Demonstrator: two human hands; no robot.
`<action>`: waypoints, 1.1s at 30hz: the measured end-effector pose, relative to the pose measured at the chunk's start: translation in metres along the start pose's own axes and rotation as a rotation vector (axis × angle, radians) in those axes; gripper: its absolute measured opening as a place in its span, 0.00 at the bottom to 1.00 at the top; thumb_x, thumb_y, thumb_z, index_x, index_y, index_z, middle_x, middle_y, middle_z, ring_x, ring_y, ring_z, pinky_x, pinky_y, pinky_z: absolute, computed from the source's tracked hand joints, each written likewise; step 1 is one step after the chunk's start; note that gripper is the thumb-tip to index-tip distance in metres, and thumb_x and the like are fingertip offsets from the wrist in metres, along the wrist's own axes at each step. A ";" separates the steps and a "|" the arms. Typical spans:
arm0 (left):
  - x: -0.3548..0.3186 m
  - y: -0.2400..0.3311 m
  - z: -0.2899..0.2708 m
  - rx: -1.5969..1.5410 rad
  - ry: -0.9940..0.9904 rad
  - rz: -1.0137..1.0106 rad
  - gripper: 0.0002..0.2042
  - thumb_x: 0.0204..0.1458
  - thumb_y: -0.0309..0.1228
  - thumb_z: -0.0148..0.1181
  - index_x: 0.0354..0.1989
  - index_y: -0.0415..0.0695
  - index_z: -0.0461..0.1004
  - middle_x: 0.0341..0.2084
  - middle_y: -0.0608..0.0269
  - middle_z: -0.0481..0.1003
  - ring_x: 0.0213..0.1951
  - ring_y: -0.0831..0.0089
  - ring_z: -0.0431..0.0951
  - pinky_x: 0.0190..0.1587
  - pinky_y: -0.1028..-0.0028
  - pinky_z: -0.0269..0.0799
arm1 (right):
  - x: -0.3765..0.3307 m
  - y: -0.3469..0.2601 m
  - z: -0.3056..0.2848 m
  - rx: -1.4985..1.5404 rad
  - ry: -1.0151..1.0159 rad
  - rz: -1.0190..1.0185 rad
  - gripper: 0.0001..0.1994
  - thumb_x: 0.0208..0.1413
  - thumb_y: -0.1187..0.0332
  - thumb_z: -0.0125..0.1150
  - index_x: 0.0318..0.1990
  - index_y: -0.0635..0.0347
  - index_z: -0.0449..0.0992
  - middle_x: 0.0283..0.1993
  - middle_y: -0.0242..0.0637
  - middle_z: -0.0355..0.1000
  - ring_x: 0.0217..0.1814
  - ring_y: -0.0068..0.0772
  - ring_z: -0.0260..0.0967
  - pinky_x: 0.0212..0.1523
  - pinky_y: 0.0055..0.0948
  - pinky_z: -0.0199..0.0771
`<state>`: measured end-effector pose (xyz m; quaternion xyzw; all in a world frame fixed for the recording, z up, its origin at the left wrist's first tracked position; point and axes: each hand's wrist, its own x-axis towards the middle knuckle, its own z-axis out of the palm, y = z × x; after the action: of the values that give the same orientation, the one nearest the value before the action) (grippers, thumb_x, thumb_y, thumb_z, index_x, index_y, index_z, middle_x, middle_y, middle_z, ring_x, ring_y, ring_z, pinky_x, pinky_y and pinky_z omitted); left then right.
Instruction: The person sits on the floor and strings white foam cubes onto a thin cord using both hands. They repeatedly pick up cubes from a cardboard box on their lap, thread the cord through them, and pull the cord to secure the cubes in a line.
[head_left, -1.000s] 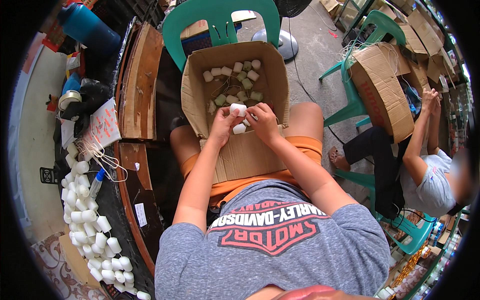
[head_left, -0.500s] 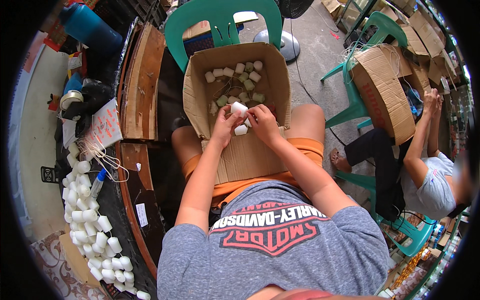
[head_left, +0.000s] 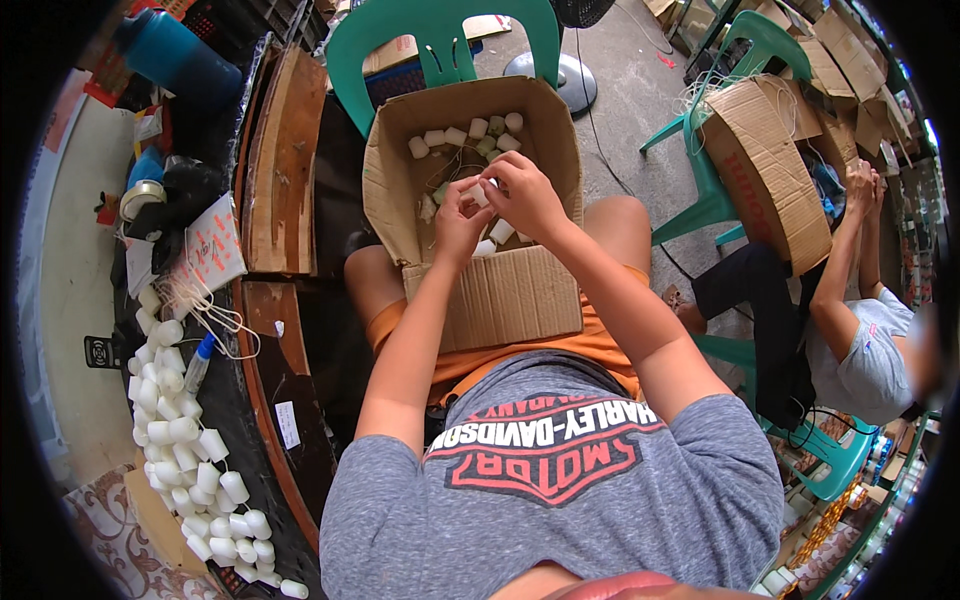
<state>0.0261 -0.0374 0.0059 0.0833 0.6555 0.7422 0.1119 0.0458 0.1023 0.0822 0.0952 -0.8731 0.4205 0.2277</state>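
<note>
White cylinder [head_left: 480,195] up between two hands, over a cardboard box [head_left: 561,150]

Grasped by the left hand [head_left: 460,215], thumb and fingers curled round the sides, mostly covered up tbh. Right hand [head_left: 522,195] in from the opposite side, knuckles bent, fingertips right up at the cylinder. Actually pinching or only resting there? Can't tell, too much hidden by the fingers.

Just below the hands: a couple of loose white pieces [head_left: 500,232], down in the near end of the box. Past the fingertips, a bunch more pieces [head_left: 455,136] on the box floor, mostly white, some pale greenish. Nearer than the hands, a box flap [head_left: 510,305] folded down toward orange shorts [head_left: 605,345]. Straight beyond the hands, a green chair back [head_left: 345,65], with a fan base [head_left: 572,82] a bit to the right.

Well off to the left of the hands: big pile of white pieces [head_left: 190,450], a blue-capped marker [head_left: 199,365], pale cord [head_left: 205,318], tape roll [head_left: 140,200] and, farthest out, a blue bottle [head_left: 180,60]. Wooden boards [head_left: 280,165] in between.

Well off to the right: second green chair [head_left: 700,190], another box [head_left: 760,180], plus a seated co-worker [head_left: 865,355] in a grey shirt, arms raised, hands together.
</note>
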 end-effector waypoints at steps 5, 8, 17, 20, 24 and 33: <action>0.001 0.023 0.012 0.011 0.015 0.021 0.22 0.47 0.20 0.61 0.51 0.46 0.63 0.39 0.60 0.74 0.39 0.77 0.75 0.40 0.79 0.72 | 0.002 0.003 -0.002 -0.076 -0.009 -0.074 0.05 0.48 0.71 0.61 0.32 0.61 0.74 0.33 0.37 0.70 0.38 0.39 0.70 0.38 0.34 0.71; -0.002 0.021 0.010 0.085 0.003 0.037 0.22 0.47 0.20 0.62 0.51 0.46 0.64 0.38 0.61 0.74 0.38 0.77 0.76 0.39 0.78 0.73 | 0.008 -0.005 -0.008 0.095 -0.035 -0.039 0.03 0.50 0.75 0.58 0.33 0.61 0.72 0.34 0.38 0.72 0.40 0.38 0.72 0.39 0.31 0.73; -0.005 -0.002 -0.004 0.417 -0.046 0.173 0.15 0.48 0.25 0.63 0.46 0.47 0.71 0.43 0.63 0.71 0.44 0.71 0.74 0.44 0.72 0.72 | 0.041 -0.092 -0.076 0.787 0.119 -0.215 0.03 0.60 0.82 0.45 0.38 0.68 0.66 0.37 0.43 0.74 0.41 0.31 0.76 0.43 0.26 0.77; -0.012 0.011 0.000 0.255 -0.018 0.194 0.11 0.49 0.29 0.63 0.42 0.47 0.74 0.43 0.63 0.71 0.45 0.70 0.74 0.46 0.71 0.71 | 0.040 -0.102 -0.087 0.806 0.175 -0.209 0.02 0.60 0.81 0.47 0.38 0.67 0.66 0.38 0.43 0.74 0.40 0.32 0.76 0.42 0.25 0.78; -0.014 0.008 -0.011 0.365 -0.062 0.343 0.08 0.51 0.32 0.62 0.39 0.46 0.77 0.43 0.63 0.72 0.44 0.72 0.73 0.47 0.74 0.68 | 0.040 -0.098 -0.090 0.845 0.262 -0.147 0.02 0.59 0.79 0.50 0.38 0.66 0.65 0.38 0.43 0.74 0.39 0.31 0.76 0.41 0.25 0.78; -0.020 -0.008 -0.030 -0.252 -0.070 -0.098 0.08 0.57 0.33 0.56 0.39 0.42 0.76 0.35 0.69 0.75 0.40 0.81 0.71 0.47 0.76 0.65 | 0.031 0.000 -0.060 -0.279 0.267 0.058 0.19 0.46 0.80 0.57 0.48 0.51 0.72 0.48 0.39 0.68 0.39 0.41 0.70 0.42 0.34 0.73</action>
<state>0.0373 -0.0709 -0.0052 0.0623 0.5561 0.8089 0.1802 0.0380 0.1497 0.1293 -0.0192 -0.8874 0.3107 0.3400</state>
